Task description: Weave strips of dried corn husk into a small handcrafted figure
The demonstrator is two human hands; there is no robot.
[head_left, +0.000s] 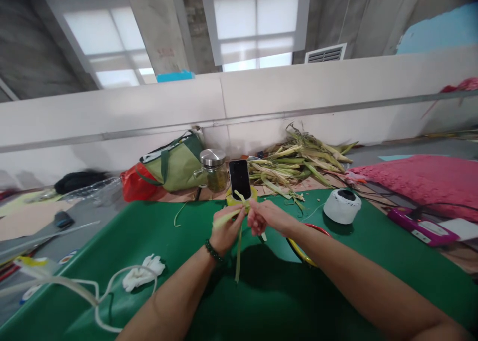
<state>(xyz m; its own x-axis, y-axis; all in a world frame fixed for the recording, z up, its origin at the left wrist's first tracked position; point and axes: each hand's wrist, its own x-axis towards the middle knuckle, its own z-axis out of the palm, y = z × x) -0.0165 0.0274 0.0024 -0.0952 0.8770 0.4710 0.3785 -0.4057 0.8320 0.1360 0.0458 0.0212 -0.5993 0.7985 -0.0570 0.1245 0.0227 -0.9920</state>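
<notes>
Pale green leaf strips cross between my fingers, one end hanging down over the green mat and another lying over the back of my left hand. My left hand, with a dark bead bracelet at the wrist, is closed and pinches the strips between thumb and fingers. Close against it on the right, my right hand is closed too, its thumb and fingertips pinching the strips where they cross. Just behind both hands a phone leans upright on a yellow holder. The exact crossing is partly hidden by my fingers.
A green mat covers the table. Behind stand a glass jar, a green bag and a heap of dried husks. On the right are a white thread cone and a red-yellow ring; at left, crumpled tissue and white cable.
</notes>
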